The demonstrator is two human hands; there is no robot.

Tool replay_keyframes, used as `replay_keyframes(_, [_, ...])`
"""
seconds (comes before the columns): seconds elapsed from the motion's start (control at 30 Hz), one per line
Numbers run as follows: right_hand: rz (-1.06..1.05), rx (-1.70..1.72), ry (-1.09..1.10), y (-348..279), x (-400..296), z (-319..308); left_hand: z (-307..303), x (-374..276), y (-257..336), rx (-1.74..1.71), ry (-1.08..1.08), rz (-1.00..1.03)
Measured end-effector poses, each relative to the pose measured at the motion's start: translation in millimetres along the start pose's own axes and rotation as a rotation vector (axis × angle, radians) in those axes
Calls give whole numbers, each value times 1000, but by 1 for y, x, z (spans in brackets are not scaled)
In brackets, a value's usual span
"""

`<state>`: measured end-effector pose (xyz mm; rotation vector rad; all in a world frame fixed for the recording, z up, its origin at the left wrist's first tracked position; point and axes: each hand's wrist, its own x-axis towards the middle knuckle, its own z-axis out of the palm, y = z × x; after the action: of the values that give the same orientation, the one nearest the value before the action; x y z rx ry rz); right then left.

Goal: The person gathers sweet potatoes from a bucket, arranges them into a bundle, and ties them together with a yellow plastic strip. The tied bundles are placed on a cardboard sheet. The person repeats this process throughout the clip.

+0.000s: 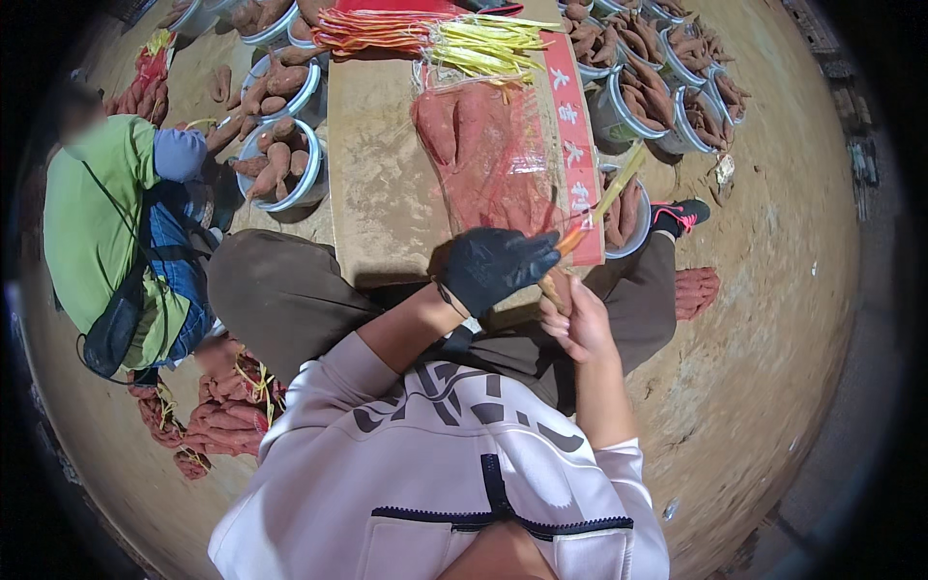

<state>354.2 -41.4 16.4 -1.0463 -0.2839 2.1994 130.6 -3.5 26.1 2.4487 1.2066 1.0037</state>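
My left hand (496, 268), in a black work glove, grips an orange and yellow plastic strap (616, 190) that slants up to the right. Bare, my right hand (580, 319) holds a brownish sweet potato (560, 290) just below the gloved fingers. Beyond both hands, a red mesh bag (493, 181) with sweet potatoes inside lies flat on a cardboard surface (377, 159). Its near end reaches the glove; whether the strap belongs to this bag I cannot tell. A bundle of empty red mesh bags with yellow handles (449, 40) rests at the far end.
Buckets of sweet potatoes (283, 170) stand left of the cardboard, and more buckets (638, 101) to the right. A person in a green top (101, 232) crouches at left. Filled mesh bags (225, 417) lie on the floor behind that person; another bag (697, 293) lies beyond my right leg.
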Motion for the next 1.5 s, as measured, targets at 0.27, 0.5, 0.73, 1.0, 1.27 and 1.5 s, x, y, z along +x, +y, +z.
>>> replay_keyframes(0.27, [-259, -16, -59, 1, 118, 60, 10, -1, 18, 74, 0, 53])
replay_keyframes(0.5, [-209, 66, -147, -28, 193, 49, 5, 5, 21, 94, -27, 7])
replay_keyframes(0.73, [45, 462, -293, -20, 192, 13, 0, 8, 10, -14, -32, -121])
replay_keyframes(1.0, [25, 747, -459, -5, 184, 30, 8, 8, 14, -30, -29, -38])
replay_keyframes(1.27, [-78, 775, -382, -11, 235, 33, 5, 10, 13, 16, 25, -36])
replay_keyframes(1.5, [37, 497, -575, 9, 167, -11, 7, 7, 2, -120, 64, -129])
